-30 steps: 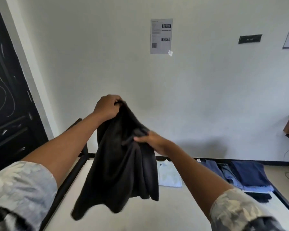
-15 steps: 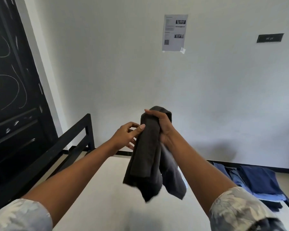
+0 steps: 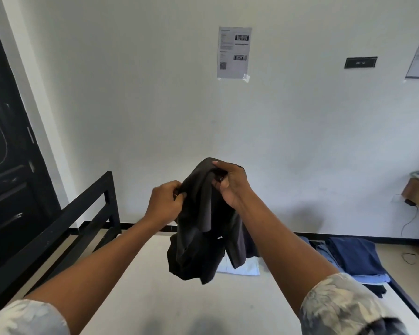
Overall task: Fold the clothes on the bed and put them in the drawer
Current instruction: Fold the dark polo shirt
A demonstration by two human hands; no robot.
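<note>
Left hand (image 3: 165, 201) has now pinched the black garment (image 3: 198, 238) too, right hand (image 3: 230, 183) gripping its top, so the folding looks only half done.

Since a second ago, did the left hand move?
Yes. The left hand has dropped lower, farther beneath the paper on the wall, and now grips the side of the dark garment while the right hand holds its top.

A printed sheet (image 3: 234, 52) is taped to the white wall (image 3: 131, 93), with a small black plate (image 3: 360, 62) to its right. A black door (image 3: 7, 177) stands at far left.
</note>
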